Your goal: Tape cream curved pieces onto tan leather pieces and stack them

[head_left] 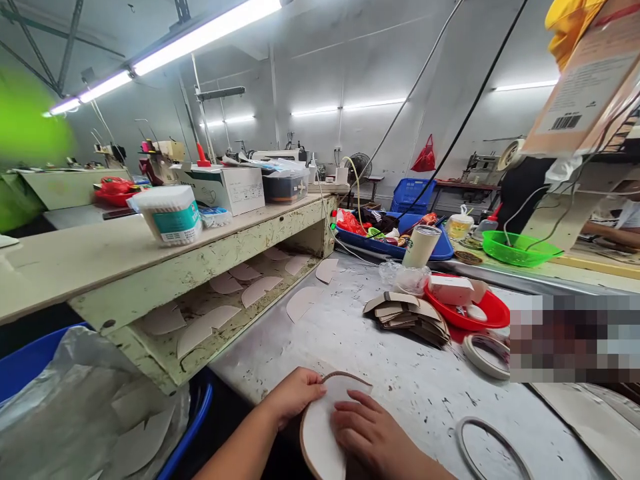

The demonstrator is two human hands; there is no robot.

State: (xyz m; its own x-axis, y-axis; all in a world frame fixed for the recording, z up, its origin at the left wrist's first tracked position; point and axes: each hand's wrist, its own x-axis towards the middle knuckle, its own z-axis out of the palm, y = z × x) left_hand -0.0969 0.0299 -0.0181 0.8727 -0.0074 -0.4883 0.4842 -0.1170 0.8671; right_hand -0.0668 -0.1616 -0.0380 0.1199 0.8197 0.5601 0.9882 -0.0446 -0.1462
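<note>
A white curved piece (324, 427) with a brown edge is at the table's near edge. My left hand (296, 395) pinches its upper left rim between thumb and fingers. On the right part of its face lies my right hand (363, 427), fingers spread and slightly bent, gripping nothing visible. The piece's brown strip (350, 376) curves along the top to the right of my left hand. Pale half-round pieces lie on the table (303, 303) and on the low shelf (207, 328). A stack of brown-edged pieces (407, 317) rests farther back on the table.
A red basket (500, 319), tape rolls (480, 357), a loose ring (465, 443) and a cup (421, 247) stand to the right. On the left are a raised shelf (225, 247) with a cotton swab tub (173, 217) and a lined blue bin (200, 407). A person's arm shows far right.
</note>
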